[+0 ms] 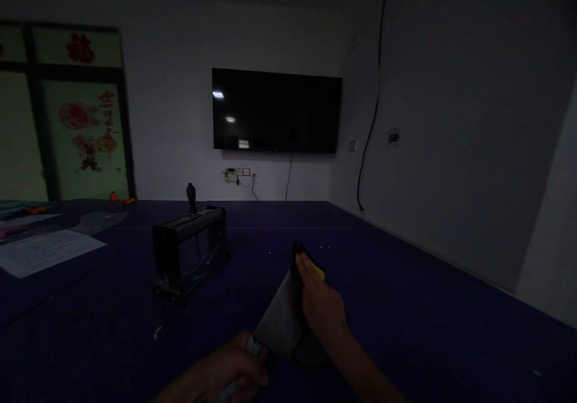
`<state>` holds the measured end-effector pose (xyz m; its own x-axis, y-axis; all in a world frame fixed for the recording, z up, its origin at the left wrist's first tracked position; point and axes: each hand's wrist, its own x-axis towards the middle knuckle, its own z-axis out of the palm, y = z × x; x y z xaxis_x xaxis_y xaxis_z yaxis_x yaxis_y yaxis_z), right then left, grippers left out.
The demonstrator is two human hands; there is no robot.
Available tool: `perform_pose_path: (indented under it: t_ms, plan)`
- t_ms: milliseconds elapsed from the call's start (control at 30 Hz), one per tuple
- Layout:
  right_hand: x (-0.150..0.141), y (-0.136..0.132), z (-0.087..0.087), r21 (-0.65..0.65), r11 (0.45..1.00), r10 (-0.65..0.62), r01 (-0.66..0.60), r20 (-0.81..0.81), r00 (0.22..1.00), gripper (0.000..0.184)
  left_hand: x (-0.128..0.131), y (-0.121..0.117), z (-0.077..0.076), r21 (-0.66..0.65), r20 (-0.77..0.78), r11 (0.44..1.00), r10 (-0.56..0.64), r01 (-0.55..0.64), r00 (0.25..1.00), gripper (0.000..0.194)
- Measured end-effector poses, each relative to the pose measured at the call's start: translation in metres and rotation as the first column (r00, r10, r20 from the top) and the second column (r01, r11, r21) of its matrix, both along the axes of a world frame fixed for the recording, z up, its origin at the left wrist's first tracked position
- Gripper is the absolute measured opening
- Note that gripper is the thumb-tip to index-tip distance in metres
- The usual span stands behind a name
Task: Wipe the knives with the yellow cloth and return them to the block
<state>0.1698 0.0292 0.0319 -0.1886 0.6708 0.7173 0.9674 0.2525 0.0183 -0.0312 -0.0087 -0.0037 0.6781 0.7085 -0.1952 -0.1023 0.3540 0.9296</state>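
In the head view, my left hand (241, 367) is closed round the pale handle of a cleaver (282, 316). The cleaver's broad grey blade points up and away to the right. My right hand (322, 304) lies along the blade's far end with its fingers pressed together. Under those fingers is a black and yellow pad (318, 270), mostly covered, possibly a sponge. It sits against the blade. A dark patch shows beneath the blade; whether it is an object or shadow, I cannot tell.
A black box-shaped frame (189, 226) with clear sides and an upright knob stands left of the cleaver on the dark blue table (383, 307). Papers (49, 250) and plastic lie further left. Orange items (122, 199) sit near the far edge. A wall rises along the right.
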Motion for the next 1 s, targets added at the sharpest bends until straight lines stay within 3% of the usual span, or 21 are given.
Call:
perform_pose_path:
  t_ms: [400, 633, 1000]
  plan:
    - [-0.001, 0.004, -0.006, -0.082, 0.994, -0.070, 0.073, 0.047, 0.996, 0.067, -0.003, 0.012, -0.012, 0.003, 0.072, 1.000, 0.002, -0.002, 0.997, 0.020]
    - [0.001, 0.006, -0.009, -0.123, 0.990, -0.063, 0.069, 0.049, 0.997, 0.065, -0.007, 0.009, -0.009, -0.057, 0.118, 0.998, 0.011, -0.005, 0.993, 0.024]
    - [0.003, 0.005, -0.008, -0.129, 0.991, -0.035, 0.039, 0.039, 0.999, 0.070, 0.000, 0.002, -0.004, -0.038, 0.139, 0.997, 0.079, -0.074, 0.987, 0.026]
